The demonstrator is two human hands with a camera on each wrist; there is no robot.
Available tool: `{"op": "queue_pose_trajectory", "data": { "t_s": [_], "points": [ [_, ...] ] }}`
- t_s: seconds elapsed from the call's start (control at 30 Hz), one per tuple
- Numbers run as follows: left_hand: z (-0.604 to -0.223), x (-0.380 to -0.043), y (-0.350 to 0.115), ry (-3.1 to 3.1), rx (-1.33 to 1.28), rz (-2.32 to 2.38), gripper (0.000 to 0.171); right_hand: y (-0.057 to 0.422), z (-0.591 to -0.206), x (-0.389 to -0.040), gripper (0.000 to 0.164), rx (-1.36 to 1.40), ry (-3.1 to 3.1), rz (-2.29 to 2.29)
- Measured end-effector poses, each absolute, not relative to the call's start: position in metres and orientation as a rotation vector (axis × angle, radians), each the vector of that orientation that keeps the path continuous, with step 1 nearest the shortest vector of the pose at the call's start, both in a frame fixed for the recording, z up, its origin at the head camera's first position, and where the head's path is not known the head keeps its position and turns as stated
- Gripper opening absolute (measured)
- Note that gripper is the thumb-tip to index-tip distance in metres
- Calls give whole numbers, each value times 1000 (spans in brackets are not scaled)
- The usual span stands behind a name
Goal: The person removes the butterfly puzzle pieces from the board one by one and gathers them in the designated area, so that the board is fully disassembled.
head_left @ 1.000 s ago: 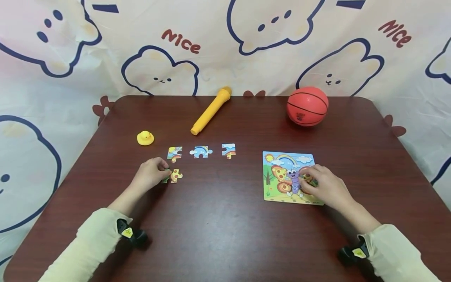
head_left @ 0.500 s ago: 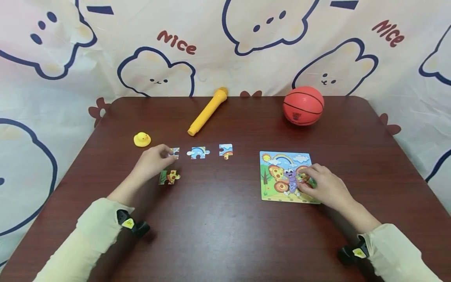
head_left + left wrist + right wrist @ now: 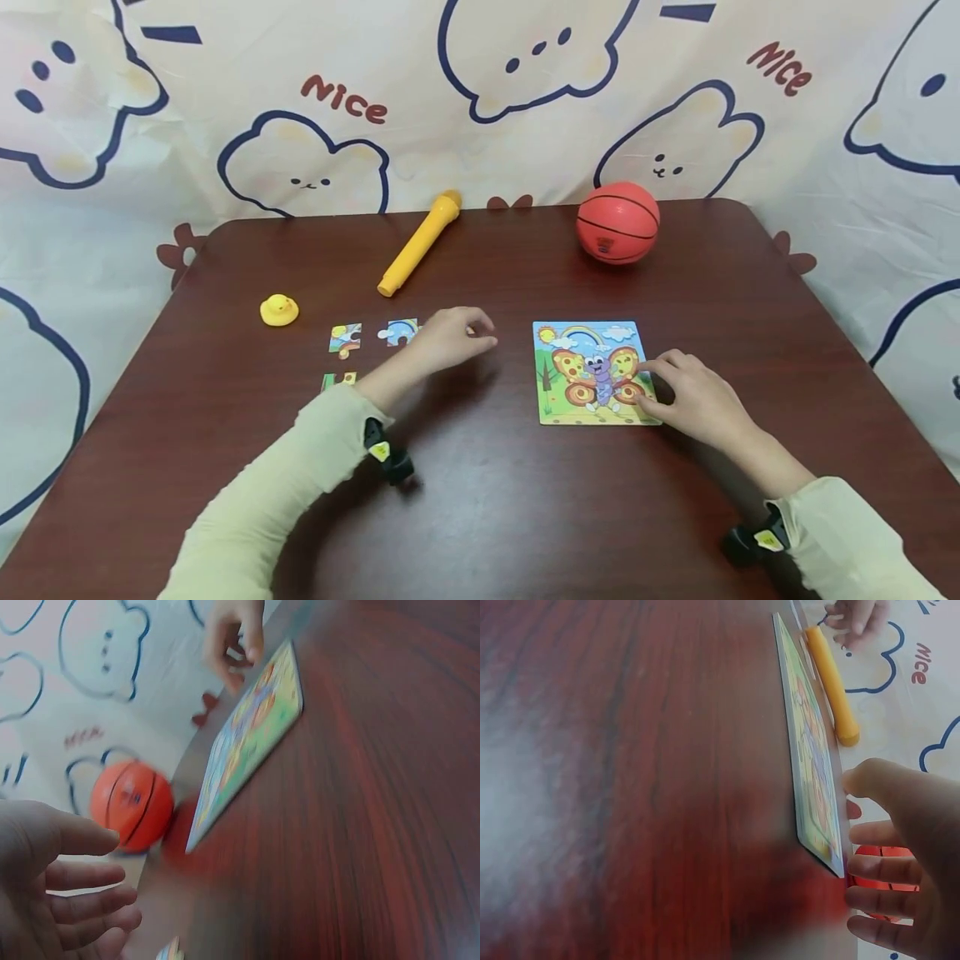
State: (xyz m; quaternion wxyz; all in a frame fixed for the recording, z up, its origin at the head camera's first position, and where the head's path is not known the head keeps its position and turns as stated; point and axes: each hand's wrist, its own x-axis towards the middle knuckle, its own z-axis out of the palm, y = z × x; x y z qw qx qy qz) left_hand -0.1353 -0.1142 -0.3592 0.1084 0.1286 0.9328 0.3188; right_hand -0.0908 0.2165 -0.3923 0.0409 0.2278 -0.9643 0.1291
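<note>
My left hand [image 3: 453, 337] hovers over the pieces' right side, fingers loosely bent and nothing between them; the left wrist view shows its fingers [image 3: 82, 874] apart. A sun-and-sky puzzle piece [image 3: 345, 337] lies left of it, and a rainbow piece [image 3: 401, 331] right by the hand. The hand mostly covers a third piece. My forearm hides part of the lower green-and-yellow pieces [image 3: 330, 381]. My right hand [image 3: 697, 400] is at the right edge of the butterfly puzzle board [image 3: 555, 412], thumb and fingers spread; whether it touches the board, I cannot tell.
A yellow duck [image 3: 279, 310] sits at the left. Behind the pieces lies a yellow toy microphone [image 3: 420, 246]. A red ball [image 3: 618, 223] rests near the back edge of the brown table [image 3: 480, 517], before a printed cloth [image 3: 540, 150].
My left hand has moved from the left pieces rightward across the rainbow piece. The right hand's fingers now lie at the board's right edge instead of over the butterfly's wing. The head view has shifted.
</note>
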Motion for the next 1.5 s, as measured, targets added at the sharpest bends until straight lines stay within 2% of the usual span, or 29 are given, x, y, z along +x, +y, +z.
{"op": "queue_pose_trajectory", "data": {
  "t_s": [0.43, 0.63, 0.87, 1.2, 1.5],
  "points": [
    [-373, -143, -29, 2656, 616, 745, 27, 220, -395, -92, 43, 699, -2967, 394],
    [-379, -142, -4, 2672, 670, 603, 39, 214, -398, -92, 42, 718, -2960, 380],
    [-384, -144, 10, 2727, 674, 445, 57, 204, -402, -94, 42, 727, -2958, 333],
    [-386, -148, 18, 2695, 633, 355, 62, 196, -404, -92, 51, 703, -2970, 277],
    [-387, -149, 20, 2697, 596, 387, 59, 194, -406, -92, 54, 680, -2991, 273]
  ]
}}
